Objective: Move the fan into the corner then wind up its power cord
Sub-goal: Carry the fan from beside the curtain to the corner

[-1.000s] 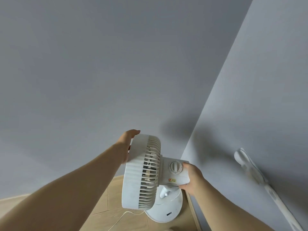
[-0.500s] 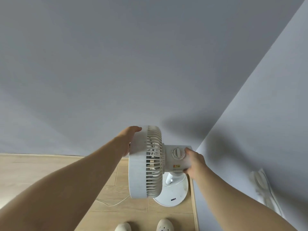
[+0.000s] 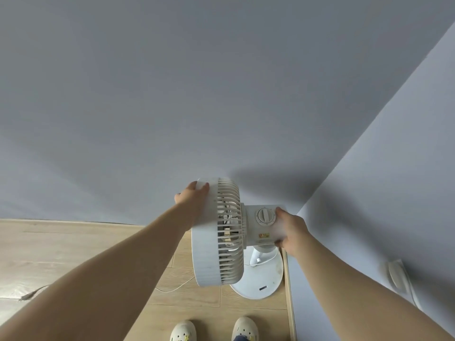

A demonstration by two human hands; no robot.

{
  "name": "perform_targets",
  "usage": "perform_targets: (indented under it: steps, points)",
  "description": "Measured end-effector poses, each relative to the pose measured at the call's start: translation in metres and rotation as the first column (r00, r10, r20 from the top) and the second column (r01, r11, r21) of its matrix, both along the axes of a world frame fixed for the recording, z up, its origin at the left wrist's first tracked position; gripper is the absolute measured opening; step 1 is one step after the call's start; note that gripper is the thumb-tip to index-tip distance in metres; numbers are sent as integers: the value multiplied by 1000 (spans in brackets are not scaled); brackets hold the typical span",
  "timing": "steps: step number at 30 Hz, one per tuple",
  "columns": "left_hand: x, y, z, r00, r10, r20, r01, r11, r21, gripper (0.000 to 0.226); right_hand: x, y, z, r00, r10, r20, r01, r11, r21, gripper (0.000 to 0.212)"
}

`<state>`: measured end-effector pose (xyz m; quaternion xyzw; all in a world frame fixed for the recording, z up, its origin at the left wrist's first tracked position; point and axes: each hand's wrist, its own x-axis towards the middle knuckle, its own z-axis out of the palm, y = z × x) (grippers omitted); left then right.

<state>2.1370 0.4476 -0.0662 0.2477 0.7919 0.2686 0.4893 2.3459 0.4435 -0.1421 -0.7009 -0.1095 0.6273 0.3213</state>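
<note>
1. Gripping the white fan (image 3: 216,232) w/ both hands, the person stood over it in the room corner, shoes (image 3: 214,329) at the near edge of view.
2. Left hand (image 3: 193,199) was curled over the top front rim of the fan head, fingers wrapped on the smooth ring just ahead of the grille.
3. Right hand (image 3: 289,231) was clamped on the motor housing at the back, thumb beside the round dial (image 3: 264,216), fingers under the housing.
4. Fan's round base (image 3: 261,279) sat on the wood floor (image 3: 73,254), right next to the baseboard of the right wall (image 3: 394,180), close to where it met the far wall (image 3: 197,94).
5. Fan head faced left, grille ribs toward the camera.
6. Power cord (image 3: 172,289) ran loose in a thin white curve on the floor, left of the base; its far end was hidden behind the left forearm.
7. A white wall fitting (image 3: 396,274) w/ a cable sat low on the right wall, well apart from the fan.
</note>
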Motion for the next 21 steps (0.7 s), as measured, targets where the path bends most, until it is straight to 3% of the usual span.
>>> perform_targets:
  steps: [4, 11, 14, 19, 21]
  points:
    - [9, 1, -6, 991, -39, -129, 44, 999, 30, 47, 3, 0, -1, 999, -16, -37, 15, 1000, -6, 46]
    - [26, 7, -7, 999, -47, -8, 47, 993, 109, 49, 23, -2, 5, 995, -91, -45, 92, 996, 5, 31]
    - [31, 9, -9, 997, -75, -30, 78, 991, 105, 46, 32, -2, 5, 995, -65, -69, 66, 998, 11, 36]
    - [37, 16, -12, 953, -164, -254, 191, 978, 85, 46, 41, 0, 5, 998, 26, -52, -26, 1000, -2, 34]
    - [43, 14, -6, 876, -234, -423, 286, 956, 63, 45, 43, -1, 7, 999, 47, -20, -47, 999, -11, 30]
